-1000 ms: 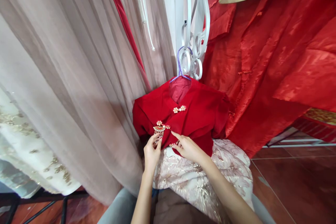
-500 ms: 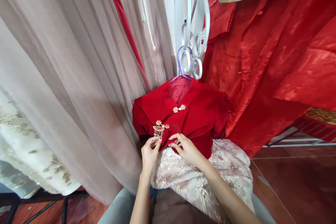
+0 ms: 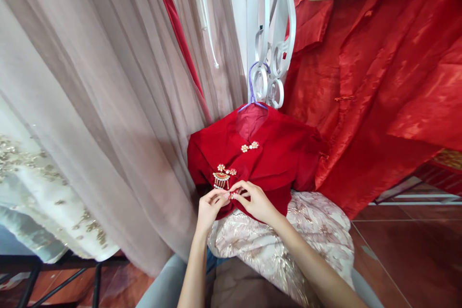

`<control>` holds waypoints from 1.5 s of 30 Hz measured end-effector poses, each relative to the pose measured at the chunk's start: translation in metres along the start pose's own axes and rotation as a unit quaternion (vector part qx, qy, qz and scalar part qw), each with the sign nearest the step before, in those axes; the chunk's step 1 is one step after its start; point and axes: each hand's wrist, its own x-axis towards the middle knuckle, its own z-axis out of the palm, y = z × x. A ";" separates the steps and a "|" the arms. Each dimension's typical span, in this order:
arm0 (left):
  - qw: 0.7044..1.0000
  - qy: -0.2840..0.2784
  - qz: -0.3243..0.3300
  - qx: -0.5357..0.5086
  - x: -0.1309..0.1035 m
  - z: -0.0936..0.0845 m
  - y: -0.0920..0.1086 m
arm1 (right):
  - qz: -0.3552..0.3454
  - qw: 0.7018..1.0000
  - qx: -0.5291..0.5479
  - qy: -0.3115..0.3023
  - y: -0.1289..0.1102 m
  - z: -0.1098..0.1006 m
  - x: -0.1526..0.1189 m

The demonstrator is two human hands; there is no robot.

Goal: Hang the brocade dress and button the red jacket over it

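Observation:
A red velvet jacket [image 3: 277,163] hangs on a purple hanger [image 3: 252,87]. A jewelled flower clasp [image 3: 250,147] sits at its collar; lower down is another [image 3: 227,170] with a fan-shaped tasselled ornament [image 3: 221,179]. At the jacket's lower front edge, my right hand [image 3: 257,203] pinches a small flower clasp [image 3: 233,196] between thumb and fingers. My left hand [image 3: 210,209] meets it there, its fingers closed on the other side of the same clasp. The fingertips partly hide how the two halves lie.
White scrolled metalwork [image 3: 269,77] holds the hanger. Pinkish sheer fabric [image 3: 119,120] fills the left, red satin garments [image 3: 364,91] the right. Pale brocade cloth [image 3: 252,240] lies below the jacket, above my lap. Red floor tiles [image 3: 415,250] show at right.
My hands have come together at the lower clasp; before, a gap lay between them. The right hand holds its clasp part closer to the left. The view has shifted slightly.

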 end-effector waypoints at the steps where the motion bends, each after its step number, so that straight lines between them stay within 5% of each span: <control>1: 1.000 -0.002 -0.004 -0.011 0.000 0.000 -0.001 | 0.000 1.000 -0.006 0.006 0.001 0.001 0.000; 9: 0.996 0.021 0.068 0.054 0.001 0.004 0.001 | 0.001 0.997 -0.036 0.069 0.005 0.014 0.000; 18: 0.996 0.015 0.035 0.080 0.002 0.001 0.005 | -0.014 0.986 -0.083 0.145 0.006 0.026 -0.005; 28: 0.998 -0.022 -0.038 -0.037 0.003 0.005 -0.009 | 0.000 0.997 -0.030 0.064 0.013 0.011 0.002; 33: 0.999 0.038 -0.005 -0.001 0.005 0.010 -0.007 | 0.021 0.996 0.041 0.071 0.017 0.006 -0.003; 36: 0.978 0.180 0.099 0.044 0.004 0.007 -0.001 | 0.030 0.984 0.064 0.161 0.009 0.000 -0.011; 39: 0.918 0.336 0.208 0.042 -0.001 0.002 0.012 | 0.002 0.932 0.069 0.355 -0.009 -0.014 -0.020; 42: 0.890 0.378 0.257 0.009 -0.008 -0.004 0.027 | -0.037 0.873 0.045 0.484 -0.026 -0.029 -0.025; 45: 0.888 0.366 0.278 -0.016 -0.012 -0.006 0.036 | -0.055 0.860 0.027 0.507 -0.031 -0.037 -0.027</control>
